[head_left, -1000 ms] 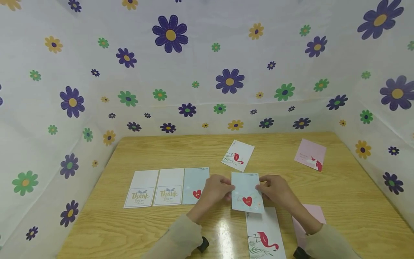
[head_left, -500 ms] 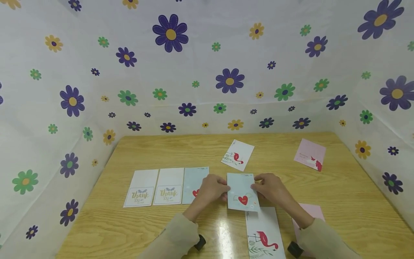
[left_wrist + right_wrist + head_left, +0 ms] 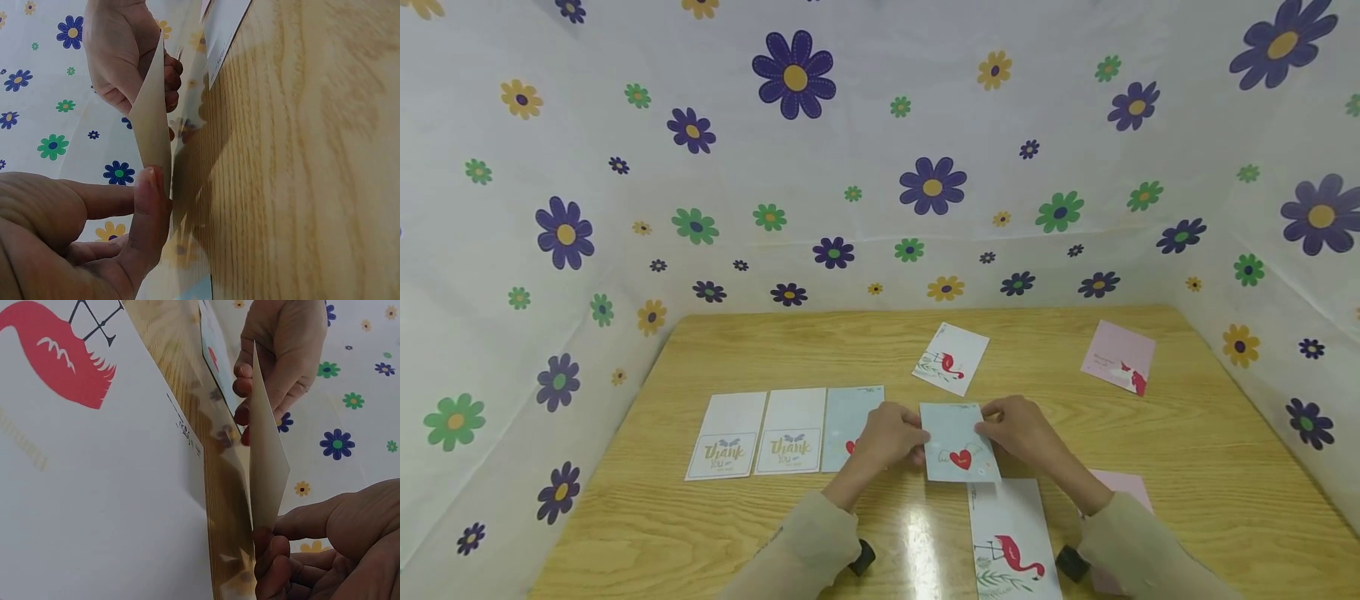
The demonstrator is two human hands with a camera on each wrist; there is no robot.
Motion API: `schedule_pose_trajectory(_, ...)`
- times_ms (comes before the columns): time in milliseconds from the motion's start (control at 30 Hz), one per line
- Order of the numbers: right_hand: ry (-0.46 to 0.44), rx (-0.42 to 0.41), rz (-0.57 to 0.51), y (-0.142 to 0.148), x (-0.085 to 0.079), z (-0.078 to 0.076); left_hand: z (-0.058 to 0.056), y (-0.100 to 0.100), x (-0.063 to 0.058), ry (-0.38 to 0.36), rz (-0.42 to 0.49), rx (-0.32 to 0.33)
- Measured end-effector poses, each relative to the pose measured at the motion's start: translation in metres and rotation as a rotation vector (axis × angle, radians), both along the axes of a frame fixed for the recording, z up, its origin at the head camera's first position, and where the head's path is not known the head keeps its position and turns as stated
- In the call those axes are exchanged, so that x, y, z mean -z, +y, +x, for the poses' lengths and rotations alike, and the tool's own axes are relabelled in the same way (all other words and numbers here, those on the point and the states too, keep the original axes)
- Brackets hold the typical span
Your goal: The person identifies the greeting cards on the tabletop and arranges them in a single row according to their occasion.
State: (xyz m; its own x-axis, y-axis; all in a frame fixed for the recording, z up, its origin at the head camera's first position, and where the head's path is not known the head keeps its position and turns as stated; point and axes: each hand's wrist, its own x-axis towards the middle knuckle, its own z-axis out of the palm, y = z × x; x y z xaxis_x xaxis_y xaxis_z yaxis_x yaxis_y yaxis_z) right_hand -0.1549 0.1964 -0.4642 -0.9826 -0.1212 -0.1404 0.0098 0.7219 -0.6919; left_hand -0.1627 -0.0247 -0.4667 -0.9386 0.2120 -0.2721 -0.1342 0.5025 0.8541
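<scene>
A light blue card (image 3: 951, 429) with a red winged heart is held between both hands in the head view. My left hand (image 3: 891, 435) pinches its left edge, thumb on the front and fingers behind. On the opposite edge, my right hand (image 3: 1017, 427) pinches the card the same way. Both wrist views show the held card (image 3: 152, 119) nearly edge-on, just above the wooden table (image 3: 294, 156). A large white flamingo card (image 3: 1011, 533) lies right below it toward me. Left of my left hand lies a matching blue heart card (image 3: 850, 417), partly covered by that hand.
Two white "Thank You" cards (image 3: 724, 442) lie in a row at left. Farther back are a small flamingo card (image 3: 951, 358) and a pink card (image 3: 1120, 357). Another pink card (image 3: 1123, 483) is partly under the right forearm. Flowered cloth (image 3: 850, 150) walls the table.
Both hands have moved slightly left with the blue card, and its lower edge has risen a little in view. The cards on the table have stayed in place.
</scene>
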Motion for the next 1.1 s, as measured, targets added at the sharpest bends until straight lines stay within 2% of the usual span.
schedule_pose_trajectory(200,-0.003,-0.017,0.003,-0.001,0.000,-0.006,0.000,0.000,0.001,0.001,-0.008,0.008)
schedule_pose_trajectory(500,0.003,-0.010,0.056,-0.006,0.001,-0.014,-0.001,-0.002,-0.005,0.003,-0.053,0.005)
schedule_pose_trajectory(700,-0.016,-0.002,0.044,-0.009,0.001,-0.020,-0.004,-0.006,-0.003,0.039,-0.055,0.010)
schedule_pose_trajectory(1100,-0.011,-0.018,0.061,-0.004,-0.004,-0.015,-0.001,-0.004,-0.004,0.046,-0.048,0.026)
